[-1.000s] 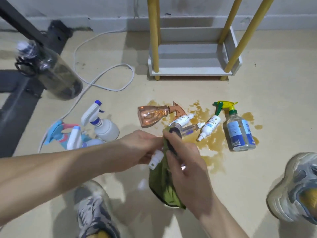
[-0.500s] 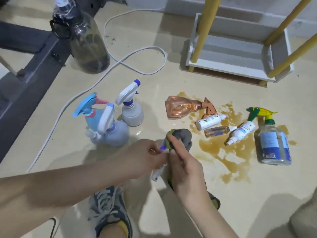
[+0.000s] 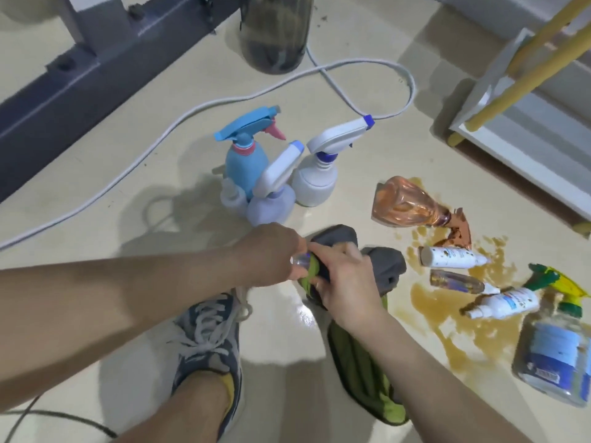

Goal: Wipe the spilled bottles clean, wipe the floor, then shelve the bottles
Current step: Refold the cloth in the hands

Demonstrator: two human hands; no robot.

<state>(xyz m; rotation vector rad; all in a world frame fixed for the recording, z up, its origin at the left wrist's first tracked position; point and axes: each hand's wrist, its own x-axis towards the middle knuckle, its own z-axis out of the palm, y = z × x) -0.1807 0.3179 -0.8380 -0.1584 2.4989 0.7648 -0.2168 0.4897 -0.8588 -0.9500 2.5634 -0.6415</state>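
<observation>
- The left hand (image 3: 271,254) has a tight grip on one end of a small clear bottle (image 3: 300,261) — its fingers curl round it.
- The right hand (image 3: 345,279) has its grip on a green and grey cloth (image 3: 385,266). The cloth is wrapped round the other end of the same bottle.
- So the small clear bottle sits right between the two hands, and only a little bit of it shows.
- The rest of the cloth hangs down under the right arm.
- To the right, a brown spill (image 3: 441,303) lies on the floor (image 3: 96,199).
- Five bottles lie on their sides in it or near it, all apart from both hands: an orange bottle (image 3: 403,203), a white bottle (image 3: 451,257), a thin bottle (image 3: 457,279), a white spray bottle (image 3: 507,302) and a big bottle with a blue label (image 3: 556,353).
- Three more stand up just past the left hand — a blue spray bottle (image 3: 246,161), a pale purple one (image 3: 271,204) and a round white one (image 3: 315,183).
- A white shelf (image 3: 518,135) with yellow poles stands at the far right.
</observation>
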